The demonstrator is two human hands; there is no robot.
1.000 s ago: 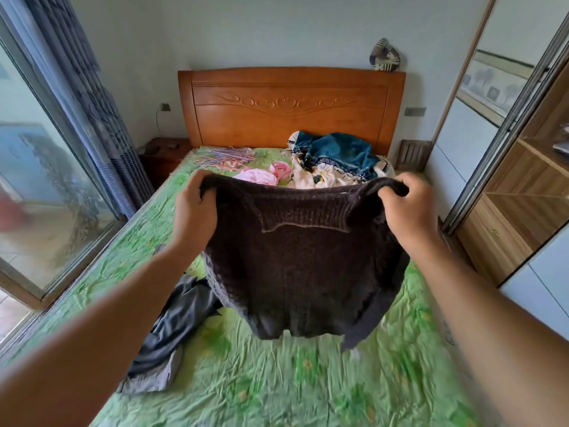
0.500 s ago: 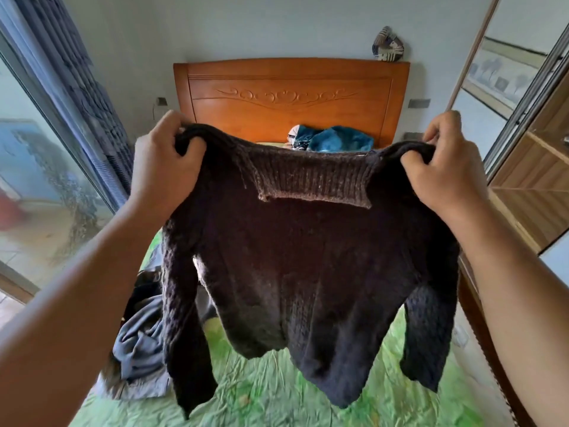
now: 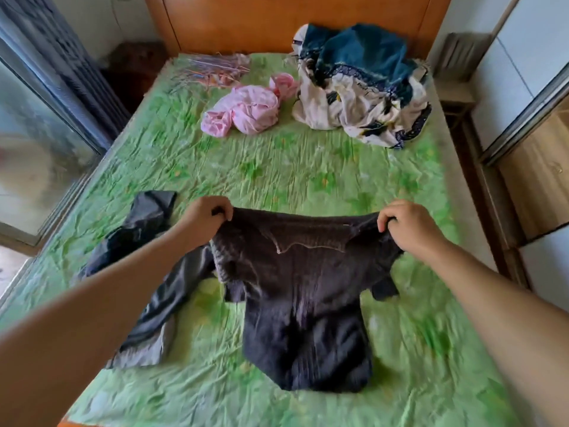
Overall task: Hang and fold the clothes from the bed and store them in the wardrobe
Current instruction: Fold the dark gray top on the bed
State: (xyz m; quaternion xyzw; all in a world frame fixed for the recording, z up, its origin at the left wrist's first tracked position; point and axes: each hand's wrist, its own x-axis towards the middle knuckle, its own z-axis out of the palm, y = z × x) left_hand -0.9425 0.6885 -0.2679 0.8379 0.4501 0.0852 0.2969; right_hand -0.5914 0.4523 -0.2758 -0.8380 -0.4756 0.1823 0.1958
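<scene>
A dark brown knitted sweater [image 3: 304, 303] lies spread on the green bed [image 3: 277, 174], collar away from me. My left hand [image 3: 204, 218] grips its left shoulder and my right hand [image 3: 409, 226] grips its right shoulder. Both sleeves are tucked partly under the body. A grey garment [image 3: 154, 272] lies crumpled to the sweater's left, partly under my left forearm. Farther up the bed sit a pink garment [image 3: 246, 112] and a pile of white and teal clothes [image 3: 360, 87].
Several thin hangers [image 3: 215, 67] lie near the wooden headboard [image 3: 277, 23]. The open wardrobe [image 3: 542, 180] with wooden shelves stands at the right. A glass door with a dark curtain [image 3: 46, 87] runs along the left side of the bed.
The sweater was held up in the air in front of me; now it is lowered flat onto the bed, with both hands still gripping its shoulders. My view has tipped down.
</scene>
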